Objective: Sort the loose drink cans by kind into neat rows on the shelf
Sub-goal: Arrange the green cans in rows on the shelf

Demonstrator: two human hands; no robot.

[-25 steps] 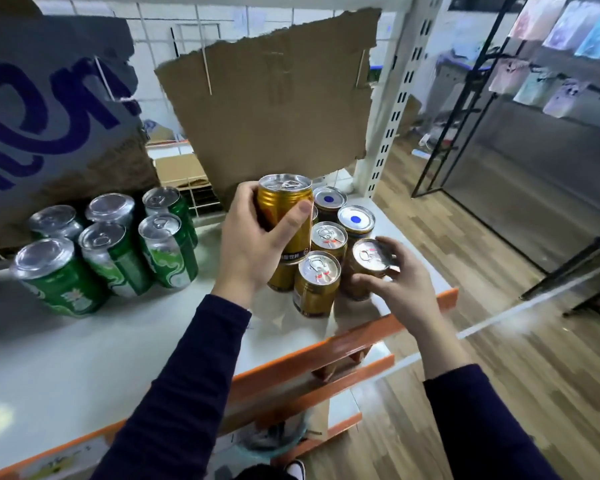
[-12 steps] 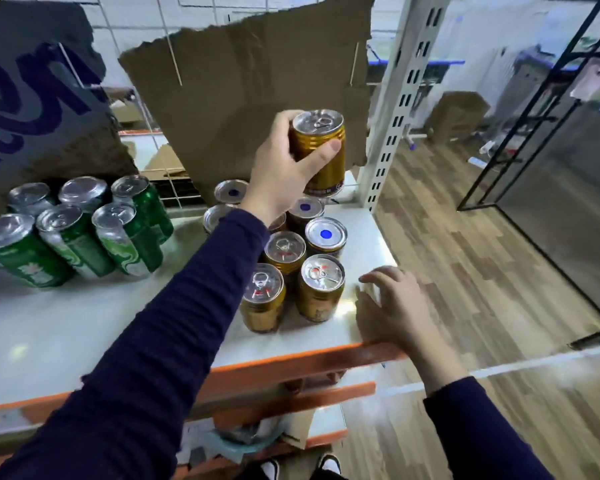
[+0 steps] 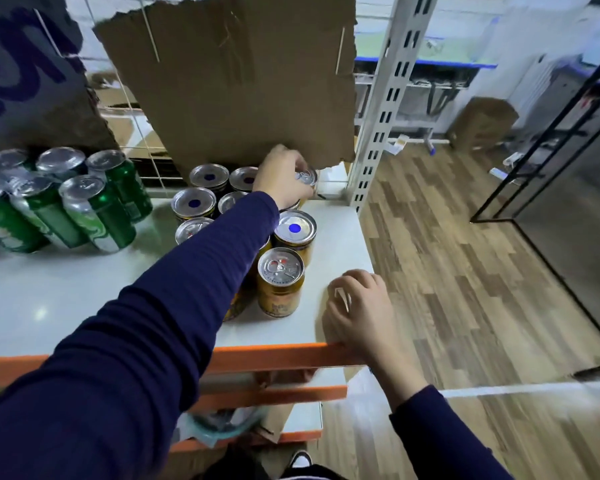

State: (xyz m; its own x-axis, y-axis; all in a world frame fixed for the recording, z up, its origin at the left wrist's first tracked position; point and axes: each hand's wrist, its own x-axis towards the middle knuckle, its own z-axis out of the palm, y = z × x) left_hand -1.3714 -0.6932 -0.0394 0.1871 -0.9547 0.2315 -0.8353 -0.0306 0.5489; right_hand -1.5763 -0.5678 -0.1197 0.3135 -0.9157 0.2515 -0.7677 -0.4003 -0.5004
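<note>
The gold can (image 3: 305,178), which half a second ago was lifted high in the left hand (image 3: 280,178), is now down at the back right corner of the shelf (image 3: 336,237), the fingers closed around its top, so the person seems to be adding it to the back of the gold group. The right hand (image 3: 357,306) lies flat and empty on the front edge. About nine gold cans can be counted, some hidden by the sleeve, and about six green cans (image 3: 94,209) stand well apart on the left.
</note>
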